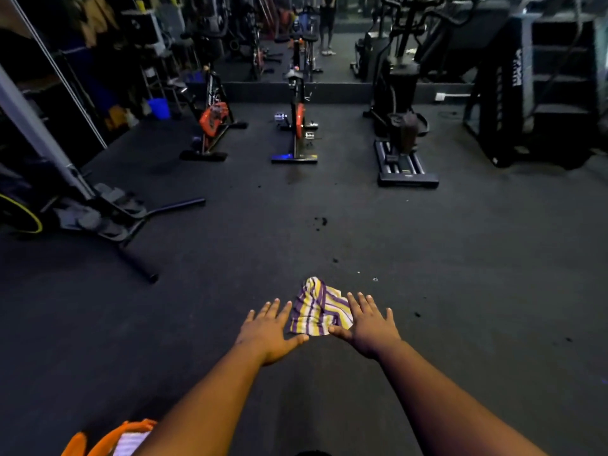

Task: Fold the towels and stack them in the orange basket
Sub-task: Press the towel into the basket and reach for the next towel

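On a dark gym floor (427, 291) (2 exercise bikes (297, 126) beyond), the left hand (268, 330) and right hand (370, 327) reach flat-fingered, holding nothing, beside a striped towel (317, 309).

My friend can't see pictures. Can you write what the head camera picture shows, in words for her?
Two open hands, the left hand and right hand, reach out flat on either side of a small crumpled striped towel lying on a dark gym floor. An orange basket peeks in at the bottom left, and exercise bikes stand farther back.
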Action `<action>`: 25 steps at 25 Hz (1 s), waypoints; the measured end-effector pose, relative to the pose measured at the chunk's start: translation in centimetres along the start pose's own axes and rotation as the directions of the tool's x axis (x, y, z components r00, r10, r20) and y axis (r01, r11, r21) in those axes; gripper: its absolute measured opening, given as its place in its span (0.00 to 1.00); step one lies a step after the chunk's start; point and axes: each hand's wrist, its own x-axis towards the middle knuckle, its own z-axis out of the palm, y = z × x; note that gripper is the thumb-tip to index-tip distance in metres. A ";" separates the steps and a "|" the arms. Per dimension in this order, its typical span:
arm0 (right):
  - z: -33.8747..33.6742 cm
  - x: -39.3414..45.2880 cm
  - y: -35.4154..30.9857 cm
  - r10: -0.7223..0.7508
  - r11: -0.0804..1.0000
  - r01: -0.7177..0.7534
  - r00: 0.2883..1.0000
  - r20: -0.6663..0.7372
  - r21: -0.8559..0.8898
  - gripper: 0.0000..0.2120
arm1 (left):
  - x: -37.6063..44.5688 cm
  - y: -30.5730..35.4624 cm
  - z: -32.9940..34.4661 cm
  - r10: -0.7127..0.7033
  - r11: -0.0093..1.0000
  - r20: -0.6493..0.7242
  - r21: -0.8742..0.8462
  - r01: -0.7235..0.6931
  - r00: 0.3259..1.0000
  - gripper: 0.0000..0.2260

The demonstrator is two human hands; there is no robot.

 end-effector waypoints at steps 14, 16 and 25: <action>0.3 26.1 9.8 0.092 0.996 -0.093 0.972 0.215 -0.006 0.62 | 29.6 0.8 1.3 0.004 1.000 0.243 -0.011 -0.001 0.970 0.47; 1.9 30.9 10.9 0.097 0.995 -0.100 0.966 0.240 0.001 0.61 | 34.1 0.0 3.1 0.001 1.000 0.271 -0.007 0.001 0.963 0.46; 25.7 55.5 19.9 0.091 0.989 -0.051 0.947 0.307 -0.137 0.30 | 58.8 -1.9 24.5 -0.009 0.998 0.376 -0.052 0.031 0.927 0.56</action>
